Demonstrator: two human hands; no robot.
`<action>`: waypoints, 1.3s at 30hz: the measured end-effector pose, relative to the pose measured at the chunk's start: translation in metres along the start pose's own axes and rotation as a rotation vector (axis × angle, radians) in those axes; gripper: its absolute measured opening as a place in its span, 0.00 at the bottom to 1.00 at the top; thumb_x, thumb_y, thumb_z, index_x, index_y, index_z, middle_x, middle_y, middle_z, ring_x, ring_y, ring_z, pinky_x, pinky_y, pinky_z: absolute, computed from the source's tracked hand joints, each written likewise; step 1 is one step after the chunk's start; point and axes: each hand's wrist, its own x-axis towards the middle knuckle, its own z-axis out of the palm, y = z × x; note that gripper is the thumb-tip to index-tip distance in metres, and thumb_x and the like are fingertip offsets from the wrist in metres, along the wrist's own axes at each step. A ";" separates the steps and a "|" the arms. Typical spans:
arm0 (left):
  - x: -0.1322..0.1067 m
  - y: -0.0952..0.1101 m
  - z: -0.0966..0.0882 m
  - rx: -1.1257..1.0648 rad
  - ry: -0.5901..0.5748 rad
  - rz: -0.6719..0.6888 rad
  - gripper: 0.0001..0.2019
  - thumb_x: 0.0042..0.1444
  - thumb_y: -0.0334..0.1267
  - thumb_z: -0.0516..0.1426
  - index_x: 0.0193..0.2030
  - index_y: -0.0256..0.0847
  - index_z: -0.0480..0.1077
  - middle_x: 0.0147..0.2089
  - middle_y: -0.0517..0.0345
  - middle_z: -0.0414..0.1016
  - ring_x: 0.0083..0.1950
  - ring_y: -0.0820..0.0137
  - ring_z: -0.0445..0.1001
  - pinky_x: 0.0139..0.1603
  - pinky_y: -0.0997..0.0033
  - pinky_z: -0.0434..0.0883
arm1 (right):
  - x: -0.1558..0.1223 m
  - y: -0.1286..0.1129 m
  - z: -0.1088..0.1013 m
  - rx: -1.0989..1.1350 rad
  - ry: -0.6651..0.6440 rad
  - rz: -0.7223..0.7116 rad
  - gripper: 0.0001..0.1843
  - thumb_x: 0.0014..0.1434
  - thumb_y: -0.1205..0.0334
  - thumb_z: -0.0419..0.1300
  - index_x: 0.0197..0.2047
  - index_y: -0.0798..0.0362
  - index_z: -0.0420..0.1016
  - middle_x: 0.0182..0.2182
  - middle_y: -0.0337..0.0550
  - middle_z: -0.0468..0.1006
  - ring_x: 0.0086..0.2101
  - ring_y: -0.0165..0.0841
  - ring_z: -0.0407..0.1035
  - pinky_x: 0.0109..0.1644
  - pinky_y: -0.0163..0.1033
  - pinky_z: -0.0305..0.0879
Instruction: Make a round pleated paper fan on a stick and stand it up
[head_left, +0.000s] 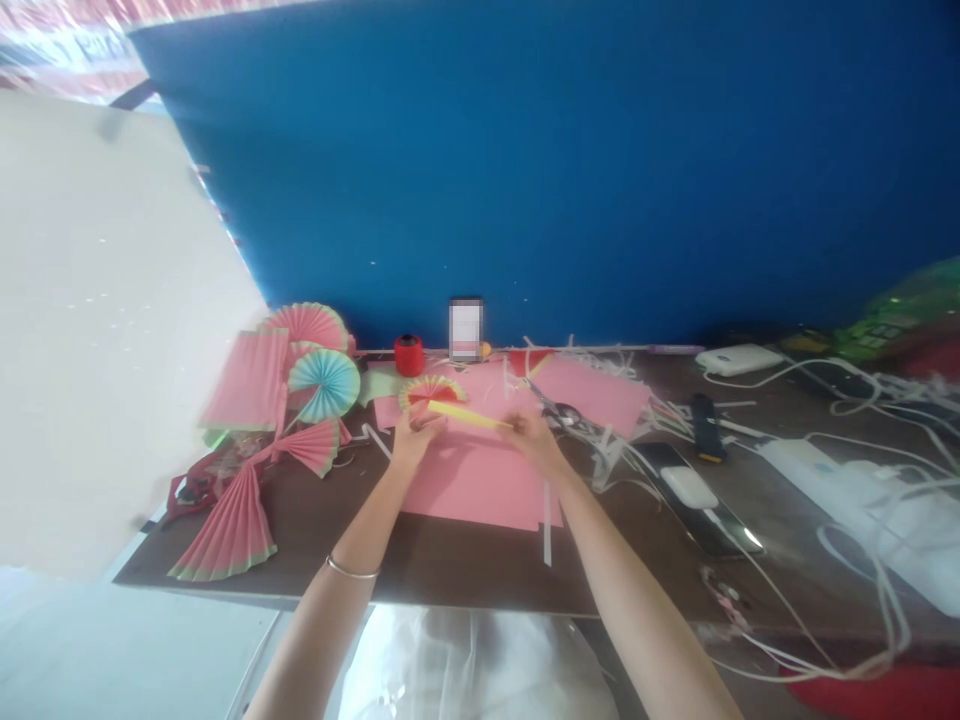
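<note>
Between my two hands a narrow yellow paper strip (pixel 471 415) is stretched, slanting slightly down to the right. My left hand (pixel 417 432) pinches its left end, and my right hand (pixel 529 436) pinches its right end. Beneath them lie pink paper sheets (pixel 472 485) on the dark table. Just behind my left hand is a pleated red paper fan (pixel 432 390) with a yellow edge. Scissors (pixel 559 408) rest beyond my right hand, partly among white paper strips (pixel 609 455).
Pink pleated fans (pixel 232 525) and a blue fan (pixel 324 384) lie at left. A red round container (pixel 409 355) and an upright phone (pixel 466 330) stand by the blue wall (pixel 525 180). At right are another phone (pixel 712 515), a white power strip (pixel 862 510) and tangled cables.
</note>
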 end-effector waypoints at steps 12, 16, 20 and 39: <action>-0.010 0.009 0.010 -0.078 -0.027 -0.050 0.21 0.26 0.41 0.71 0.27 0.34 0.70 0.24 0.57 0.75 0.29 0.66 0.77 0.43 0.58 0.75 | -0.006 0.004 0.009 -0.389 0.145 -0.280 0.12 0.53 0.53 0.58 0.36 0.53 0.72 0.35 0.47 0.75 0.37 0.37 0.69 0.42 0.44 0.65; -0.014 0.005 0.011 -0.074 -0.060 -0.056 0.18 0.31 0.39 0.70 0.27 0.33 0.71 0.25 0.56 0.75 0.31 0.66 0.77 0.46 0.59 0.74 | -0.017 -0.012 0.018 -0.694 0.098 -0.555 0.10 0.58 0.55 0.55 0.39 0.50 0.73 0.41 0.46 0.75 0.47 0.41 0.65 0.53 0.50 0.56; -0.020 0.004 0.014 -0.067 -0.145 -0.099 0.16 0.33 0.38 0.69 0.27 0.32 0.71 0.25 0.55 0.75 0.33 0.65 0.78 0.47 0.59 0.73 | -0.026 -0.025 0.029 -0.812 -0.022 -0.617 0.14 0.64 0.63 0.46 0.45 0.46 0.72 0.43 0.42 0.75 0.46 0.36 0.65 0.52 0.45 0.56; -0.022 0.006 0.018 0.167 -0.351 -0.008 0.16 0.36 0.37 0.67 0.34 0.36 0.74 0.35 0.54 0.78 0.38 0.67 0.76 0.45 0.66 0.71 | -0.024 -0.016 0.036 -0.809 0.001 -0.525 0.14 0.63 0.65 0.45 0.38 0.53 0.71 0.42 0.50 0.72 0.47 0.40 0.61 0.51 0.46 0.56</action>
